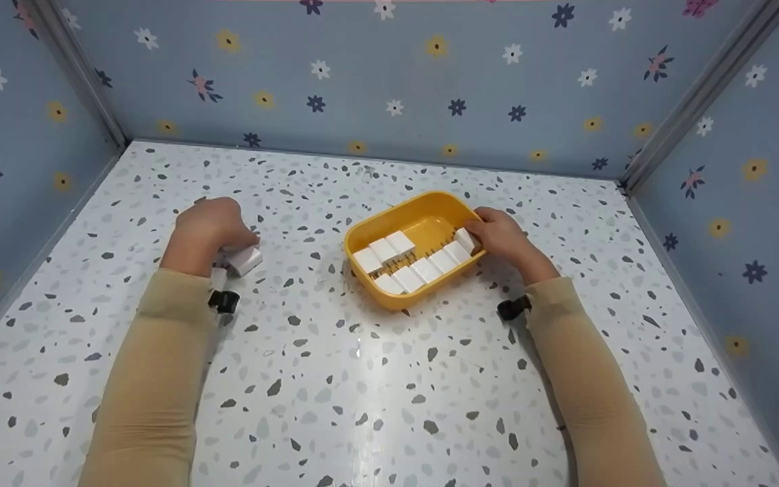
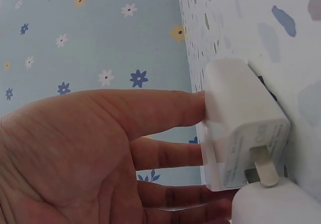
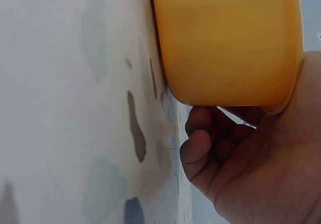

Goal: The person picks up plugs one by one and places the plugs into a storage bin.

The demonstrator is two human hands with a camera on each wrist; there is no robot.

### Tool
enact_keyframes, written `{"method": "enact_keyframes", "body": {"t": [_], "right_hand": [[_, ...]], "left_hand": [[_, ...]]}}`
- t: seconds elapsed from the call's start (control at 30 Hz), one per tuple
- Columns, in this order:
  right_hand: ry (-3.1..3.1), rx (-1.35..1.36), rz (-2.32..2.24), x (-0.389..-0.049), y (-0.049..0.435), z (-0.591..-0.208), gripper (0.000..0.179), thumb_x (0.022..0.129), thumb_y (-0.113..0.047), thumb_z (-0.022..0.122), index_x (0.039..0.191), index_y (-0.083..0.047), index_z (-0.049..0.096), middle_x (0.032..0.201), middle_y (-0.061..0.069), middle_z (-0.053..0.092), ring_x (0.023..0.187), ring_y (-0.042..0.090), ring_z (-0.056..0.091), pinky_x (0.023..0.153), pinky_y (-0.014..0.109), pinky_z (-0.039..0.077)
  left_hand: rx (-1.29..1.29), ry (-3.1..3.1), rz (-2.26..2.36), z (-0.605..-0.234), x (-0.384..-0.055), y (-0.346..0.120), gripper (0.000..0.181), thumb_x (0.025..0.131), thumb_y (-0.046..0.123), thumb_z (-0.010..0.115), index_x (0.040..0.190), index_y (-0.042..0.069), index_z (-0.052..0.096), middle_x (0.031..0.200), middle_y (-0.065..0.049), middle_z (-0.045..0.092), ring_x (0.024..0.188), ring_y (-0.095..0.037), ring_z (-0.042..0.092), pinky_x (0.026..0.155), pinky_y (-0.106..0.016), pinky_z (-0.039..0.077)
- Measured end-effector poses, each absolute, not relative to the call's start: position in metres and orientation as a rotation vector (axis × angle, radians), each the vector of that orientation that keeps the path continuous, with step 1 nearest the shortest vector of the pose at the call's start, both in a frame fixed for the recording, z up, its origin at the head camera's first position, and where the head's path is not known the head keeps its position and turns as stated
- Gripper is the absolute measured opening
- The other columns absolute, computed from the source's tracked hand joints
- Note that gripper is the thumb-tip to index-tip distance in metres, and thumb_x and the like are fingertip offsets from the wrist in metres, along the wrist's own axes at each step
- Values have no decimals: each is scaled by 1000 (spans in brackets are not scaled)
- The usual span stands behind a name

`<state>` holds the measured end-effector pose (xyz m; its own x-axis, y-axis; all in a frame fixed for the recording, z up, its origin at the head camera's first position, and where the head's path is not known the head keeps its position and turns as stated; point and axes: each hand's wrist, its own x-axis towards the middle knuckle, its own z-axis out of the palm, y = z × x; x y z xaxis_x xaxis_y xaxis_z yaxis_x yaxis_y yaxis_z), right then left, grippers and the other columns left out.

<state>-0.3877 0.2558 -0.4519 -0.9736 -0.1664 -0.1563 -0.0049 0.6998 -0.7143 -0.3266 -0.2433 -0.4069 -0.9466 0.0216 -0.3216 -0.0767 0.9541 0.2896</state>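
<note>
- Left of the bin (image 1: 432, 228), the left hand (image 1: 210, 224) has a narrow grip on a white plug (image 1: 247, 260), low over or on the tabletop (image 1: 335, 379); a second plug (image 2: 279, 202) sits just beside it.
- At the bin's right end, the right hand (image 1: 503, 235) holds the rim, fingers curled.
- Inside the bin, loaded plugs (image 1: 425, 269) line the near wall, with a shorter row starting at its left end; its far part is bare.
- Picking up seems the step in hand; next probably calls for lifting clear of the bin's rim.
</note>
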Motion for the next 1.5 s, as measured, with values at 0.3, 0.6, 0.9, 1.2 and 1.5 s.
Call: {"method": "enact_keyframes", "body": {"t": [0.3,0.6,0.9,1.2,1.5], "right_hand": [[2681,-94,-1143,-388,252,-450,40,116,-34,54,142,-7,68,120,13,66,103,27,59,89,38,49],[2686,-98,-1153,-388,252,-449,39,116,-35,54,139,-7,69,118,13,66,102,27,60,88,38,49],[2683,-137,-1154,-390,254,-450,41,117,-32,52,144,-5,66,125,15,69,104,28,61,91,39,50],[2686,-104,-1134,-392,253,-452,41,117,-31,52,145,-6,67,128,13,68,108,27,60,94,38,50],[2672,-86,-1133,-391,254,-452,41,117,-32,52,145,-5,66,123,14,66,104,27,60,89,38,50]], "left_hand": [[-35,2787,439,-410,-329,-244,34,98,30,73,105,-4,69,100,-19,65,84,-32,57,71,-46,50],[-24,2801,456,-411,-331,-244,30,98,25,72,103,-4,69,99,-20,66,83,-33,58,71,-47,51],[5,2820,481,-411,-332,-245,27,99,28,73,88,4,64,85,-11,62,76,-28,55,68,-44,47],[67,2861,506,-413,-335,-242,38,98,30,74,113,-4,70,109,-21,71,88,-35,63,76,-51,52],[112,2928,519,-414,-335,-234,34,98,27,71,115,-2,67,109,-21,70,87,-36,63,78,-55,52]]}}
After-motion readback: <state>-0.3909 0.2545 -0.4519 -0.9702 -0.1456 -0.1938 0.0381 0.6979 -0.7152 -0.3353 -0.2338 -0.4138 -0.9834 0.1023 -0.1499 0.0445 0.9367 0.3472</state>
